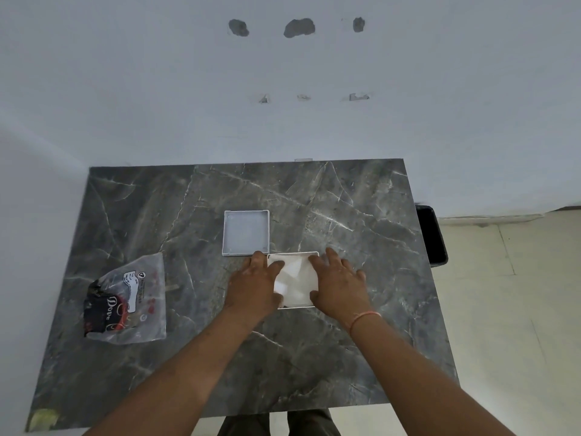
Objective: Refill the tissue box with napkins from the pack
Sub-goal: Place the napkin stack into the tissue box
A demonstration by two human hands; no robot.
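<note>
Head view: left hand and right hand flat, fingers spread, gripping nothing, pressing white napkins down into the open tissue box at mid-table. Lid upturned just behind, touching the box corner. Napkin pack well apart, far left.

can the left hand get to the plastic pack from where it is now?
Probably yes. The left hand rests flat on the tissue box, and only bare table lies between it and the plastic pack to its left.
</note>
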